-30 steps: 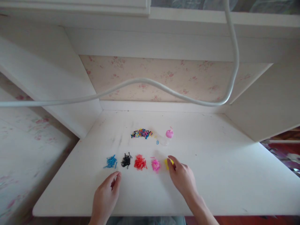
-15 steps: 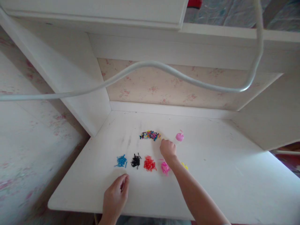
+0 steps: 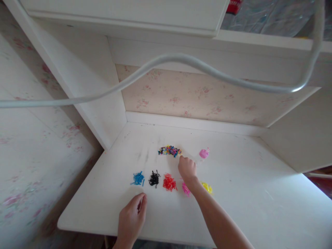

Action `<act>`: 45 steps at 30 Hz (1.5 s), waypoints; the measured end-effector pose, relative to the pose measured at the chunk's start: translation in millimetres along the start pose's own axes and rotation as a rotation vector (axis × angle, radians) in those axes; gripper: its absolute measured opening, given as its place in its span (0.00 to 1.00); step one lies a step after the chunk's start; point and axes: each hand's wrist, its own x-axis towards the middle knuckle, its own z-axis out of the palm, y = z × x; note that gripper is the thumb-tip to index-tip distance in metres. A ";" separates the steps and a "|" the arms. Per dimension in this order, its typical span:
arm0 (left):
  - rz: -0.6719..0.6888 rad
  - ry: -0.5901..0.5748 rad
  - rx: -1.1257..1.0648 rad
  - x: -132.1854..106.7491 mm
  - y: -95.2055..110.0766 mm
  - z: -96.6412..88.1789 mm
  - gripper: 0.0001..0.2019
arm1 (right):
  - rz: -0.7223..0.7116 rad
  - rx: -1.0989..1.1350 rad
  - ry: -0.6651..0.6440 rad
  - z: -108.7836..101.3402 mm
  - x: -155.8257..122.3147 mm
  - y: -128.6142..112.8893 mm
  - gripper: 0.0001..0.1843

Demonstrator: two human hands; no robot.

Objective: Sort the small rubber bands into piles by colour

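My right hand (image 3: pixel 187 170) is closed, knuckles up, at the right end of a mixed pile of small coloured rubber bands (image 3: pixel 169 150). Its fingertips are hidden from me. Under that wrist, a pink pile (image 3: pixel 185 189) of bands is partly covered, and a yellow pile (image 3: pixel 207 187) shows right of the forearm. Near the desk's front edge my left hand (image 3: pixel 131 216) is pinched shut; I cannot make out what its fingers hold. Just beyond it lie a blue pile (image 3: pixel 138 178), a black pile (image 3: pixel 154 178) and a red pile (image 3: pixel 169 182), in one row.
A small pink object (image 3: pixel 204 153) lies on the white desk (image 3: pixel 246 193), right of the mixed pile. A thick pale cable (image 3: pixel 178 59) crosses the view in front of the shelf unit (image 3: pixel 124 15). Side panels and a flowered wall (image 3: pixel 176 93) enclose the back.
The view has shifted a little, so the desk things sit further right. Relative to the piles, my right hand has moved slightly left, uncovering more yellow bands. My left hand keeps its pinch.
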 end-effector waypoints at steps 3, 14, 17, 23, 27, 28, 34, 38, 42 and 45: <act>-0.008 -0.023 0.015 0.4 0.5 -0.2 0.14 | -0.013 0.048 0.053 -2.1 -22.8 4.4 0.12; 0.032 -0.047 0.068 -1.4 0.1 1.5 0.13 | 0.191 0.425 0.183 26.2 -106.8 104.8 0.21; 0.006 -0.080 0.083 -0.6 1.6 0.7 0.13 | 0.242 0.471 0.199 37.3 -117.9 122.2 0.24; -0.015 -0.092 0.086 -0.4 2.8 1.4 0.13 | 0.237 0.563 0.188 51.4 -126.3 126.9 0.27; -0.028 -0.101 0.097 -0.8 4.6 -0.2 0.14 | 0.253 0.587 0.111 53.9 -126.1 128.4 0.26; -0.037 -0.107 0.097 -0.3 5.4 -1.2 0.14 | 0.255 0.594 0.102 54.0 -126.4 129.2 0.25; -0.071 -0.185 0.002 9.6 17.0 -8.5 0.15 | 0.316 0.647 0.161 57.5 -130.1 136.2 0.26; -0.015 -0.213 0.010 27.5 38.5 -11.7 0.15 | 0.417 0.746 0.193 65.1 -131.6 139.9 0.30; 0.015 -0.273 0.114 58.4 70.6 -11.5 0.14 | 0.538 0.886 0.144 73.5 -133.2 141.5 0.29; 0.026 -0.336 0.243 86.4 89.6 -4.7 0.13 | 0.569 0.941 0.134 76.9 -134.5 143.2 0.29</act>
